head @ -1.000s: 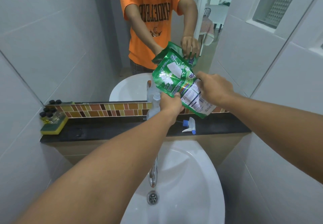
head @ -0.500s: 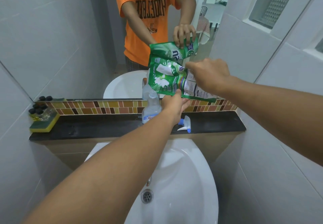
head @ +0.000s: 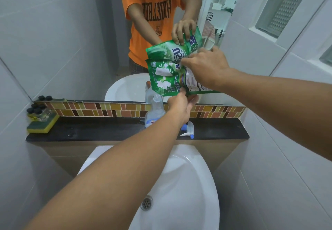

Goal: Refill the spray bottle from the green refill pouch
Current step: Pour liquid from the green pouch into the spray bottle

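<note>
The green refill pouch [head: 167, 77] is held tipped on its side above the clear spray bottle [head: 154, 112], which stands uncapped on the black ledge [head: 100, 130]. The pouch's lower left corner hangs just over the bottle's open neck. My left hand [head: 181, 104] pinches the pouch's lower edge right beside that neck. My right hand [head: 206, 68] grips the pouch's upper right part. The bottle's white and blue spray head [head: 187, 131] lies on the ledge to the right of the bottle. I cannot tell whether liquid is flowing.
A mirror [head: 71, 32] behind the ledge reflects the person, the hands and the pouch. A yellow and green sponge [head: 43, 124] with several small black-capped bottles [head: 36, 110] sits at the ledge's left end. The white sink [head: 179, 194] lies below.
The pouch has tilted flatter and its lower corner has come over the bottle's neck. My left hand slid down to the pouch's bottom edge, uncovering the bottle. The view has tipped downward.
</note>
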### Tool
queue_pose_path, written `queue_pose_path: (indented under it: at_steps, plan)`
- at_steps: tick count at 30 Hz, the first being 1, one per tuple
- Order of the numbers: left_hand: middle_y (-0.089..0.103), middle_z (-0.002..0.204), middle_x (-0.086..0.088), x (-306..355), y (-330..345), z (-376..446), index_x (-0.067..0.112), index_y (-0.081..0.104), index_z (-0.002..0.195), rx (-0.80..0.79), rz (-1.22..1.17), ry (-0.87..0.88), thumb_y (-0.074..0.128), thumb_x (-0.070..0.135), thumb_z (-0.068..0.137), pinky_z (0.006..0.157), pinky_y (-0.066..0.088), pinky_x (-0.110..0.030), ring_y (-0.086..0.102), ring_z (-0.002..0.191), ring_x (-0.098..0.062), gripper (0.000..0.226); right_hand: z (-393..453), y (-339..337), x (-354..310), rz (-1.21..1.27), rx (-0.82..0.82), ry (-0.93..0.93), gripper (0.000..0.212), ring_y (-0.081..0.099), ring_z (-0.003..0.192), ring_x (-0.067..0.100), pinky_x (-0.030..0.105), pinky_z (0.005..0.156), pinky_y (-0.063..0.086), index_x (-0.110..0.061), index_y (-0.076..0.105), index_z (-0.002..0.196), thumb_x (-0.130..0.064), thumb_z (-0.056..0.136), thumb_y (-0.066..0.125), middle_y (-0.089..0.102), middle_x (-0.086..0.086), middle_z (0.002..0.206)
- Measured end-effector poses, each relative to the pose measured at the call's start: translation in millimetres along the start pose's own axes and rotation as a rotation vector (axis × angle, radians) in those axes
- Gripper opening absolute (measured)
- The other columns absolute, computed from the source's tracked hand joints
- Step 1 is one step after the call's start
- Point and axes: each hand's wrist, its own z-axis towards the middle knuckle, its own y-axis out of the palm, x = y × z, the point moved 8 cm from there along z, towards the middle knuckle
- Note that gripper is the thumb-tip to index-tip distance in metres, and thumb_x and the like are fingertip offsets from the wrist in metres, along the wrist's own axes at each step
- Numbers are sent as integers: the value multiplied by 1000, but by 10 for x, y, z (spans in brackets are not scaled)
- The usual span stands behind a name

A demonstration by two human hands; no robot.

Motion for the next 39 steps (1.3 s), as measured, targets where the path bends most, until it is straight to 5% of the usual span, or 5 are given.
queue_pose_path:
  at_steps: [12,21,27,39]
  plan:
    - [71,113,-21,75,21,0,0,60,121,-6,-63,-10,50,16,105,64,62,-35,73,94,-30,25,114,-93,-112,-75,11,-49,36,59,105,28,41,78,31,-32,60,122,-10,94,58,71,-2,109]
    - [73,103,-23,148,83,-29,-2,61,112,-27,-118,-5,53,14,103,66,63,-39,73,85,-31,21,177,-219,-138,-106,26,-78,30,59,107,28,44,83,35,-32,61,121,-15,97,57,71,-3,108]
    - [73,70,-17,165,130,-86,-1,61,99,-26,-166,-12,53,11,103,54,61,-36,73,59,-25,15,209,-289,-151,-130,20,-96,26,58,104,27,41,78,28,-34,62,121,-22,98,59,71,-5,108]
    - [74,73,-17,170,178,-75,1,62,99,-35,-176,-14,51,11,103,56,62,-37,74,61,-26,15,230,-373,-163,-157,-10,-113,25,57,103,27,40,79,31,-33,61,123,-22,101,55,69,-4,109]
